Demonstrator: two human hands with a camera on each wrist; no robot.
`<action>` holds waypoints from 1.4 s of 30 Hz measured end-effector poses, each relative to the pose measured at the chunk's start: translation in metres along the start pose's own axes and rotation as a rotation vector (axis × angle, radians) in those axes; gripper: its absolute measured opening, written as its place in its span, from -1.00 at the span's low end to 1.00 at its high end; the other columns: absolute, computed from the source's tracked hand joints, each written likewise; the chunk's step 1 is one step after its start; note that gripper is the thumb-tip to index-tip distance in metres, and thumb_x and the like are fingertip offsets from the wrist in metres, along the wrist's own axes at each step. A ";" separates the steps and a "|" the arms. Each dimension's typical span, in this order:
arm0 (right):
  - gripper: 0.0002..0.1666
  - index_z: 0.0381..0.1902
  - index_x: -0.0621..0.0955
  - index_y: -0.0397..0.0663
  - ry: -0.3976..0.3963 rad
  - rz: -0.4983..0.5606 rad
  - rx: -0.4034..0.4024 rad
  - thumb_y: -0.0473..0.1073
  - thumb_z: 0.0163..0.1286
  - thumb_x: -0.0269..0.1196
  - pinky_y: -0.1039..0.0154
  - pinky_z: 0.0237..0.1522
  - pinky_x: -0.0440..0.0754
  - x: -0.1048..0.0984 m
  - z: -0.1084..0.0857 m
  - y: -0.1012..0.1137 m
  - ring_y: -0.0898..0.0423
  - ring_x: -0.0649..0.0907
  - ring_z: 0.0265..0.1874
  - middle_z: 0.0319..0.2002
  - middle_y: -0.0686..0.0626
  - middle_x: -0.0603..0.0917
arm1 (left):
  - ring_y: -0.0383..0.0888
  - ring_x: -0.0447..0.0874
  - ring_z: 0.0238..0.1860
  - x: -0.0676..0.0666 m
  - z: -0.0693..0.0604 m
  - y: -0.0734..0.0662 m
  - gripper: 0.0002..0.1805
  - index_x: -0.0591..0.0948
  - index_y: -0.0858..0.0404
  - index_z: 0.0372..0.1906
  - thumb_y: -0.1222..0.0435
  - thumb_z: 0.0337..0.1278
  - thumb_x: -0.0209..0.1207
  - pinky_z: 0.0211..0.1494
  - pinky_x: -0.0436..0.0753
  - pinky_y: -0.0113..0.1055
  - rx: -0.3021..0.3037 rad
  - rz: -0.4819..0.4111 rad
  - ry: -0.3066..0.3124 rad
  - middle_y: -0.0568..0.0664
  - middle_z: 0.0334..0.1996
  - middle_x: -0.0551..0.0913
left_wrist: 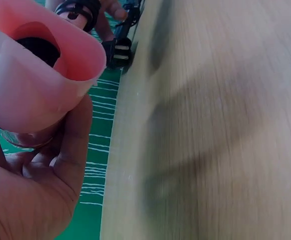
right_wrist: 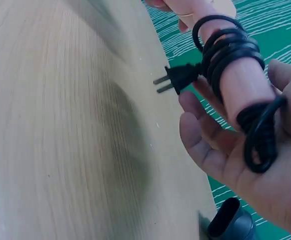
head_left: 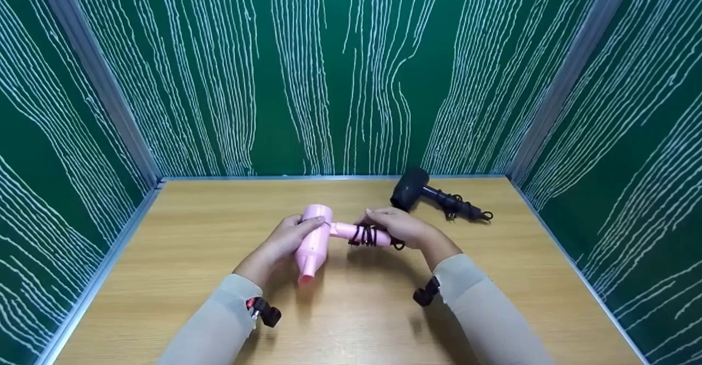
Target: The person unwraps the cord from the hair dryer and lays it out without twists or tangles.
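A pink hair dryer [head_left: 315,241] is held above the table, its nozzle pointing toward me. My left hand [head_left: 288,236] grips the barrel, thumb across the top; the left wrist view shows the nozzle's slot [left_wrist: 80,55] close up. Black power cord [right_wrist: 233,55] is wound in several turns around the handle [right_wrist: 245,82]. My right hand [head_left: 400,224] is at this handle, its fingers curved around the far side. Beside its fingertips, the two-pin plug [right_wrist: 180,79] sticks out from the windings. Whether the fingers press on the cord is hard to see.
A black hair dryer [head_left: 411,189] lies at the back right of the wooden table [head_left: 192,255], cord wrapped around its handle. Green panels [head_left: 351,80] with white wavy lines stand around the back and sides.
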State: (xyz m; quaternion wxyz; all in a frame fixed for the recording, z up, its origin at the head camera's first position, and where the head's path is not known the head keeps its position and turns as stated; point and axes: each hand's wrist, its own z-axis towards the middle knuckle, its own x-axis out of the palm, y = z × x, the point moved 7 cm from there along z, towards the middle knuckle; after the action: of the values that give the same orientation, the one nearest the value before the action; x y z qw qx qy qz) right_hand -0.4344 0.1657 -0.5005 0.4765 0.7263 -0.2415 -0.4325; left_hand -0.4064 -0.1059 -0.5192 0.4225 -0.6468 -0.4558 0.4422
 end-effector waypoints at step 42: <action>-0.71 0.17 0.86 0.10 0.001 -0.180 0.058 -0.10 0.76 0.25 0.03 0.37 0.58 0.001 0.008 -0.017 0.06 0.71 0.14 0.10 0.03 0.88 | 0.01 0.77 0.08 0.003 -0.003 0.002 -0.08 0.56 0.31 0.57 -0.29 0.47 0.36 0.27 0.73 -0.18 0.031 0.042 0.043 0.16 0.18 0.76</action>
State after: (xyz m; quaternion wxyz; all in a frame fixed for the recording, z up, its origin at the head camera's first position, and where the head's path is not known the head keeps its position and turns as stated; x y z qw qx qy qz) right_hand -0.4422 0.1682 -0.5178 0.4148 0.7587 -0.1874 -0.4660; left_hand -0.4028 -0.1037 -0.5207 0.4327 -0.6588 -0.4259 0.4442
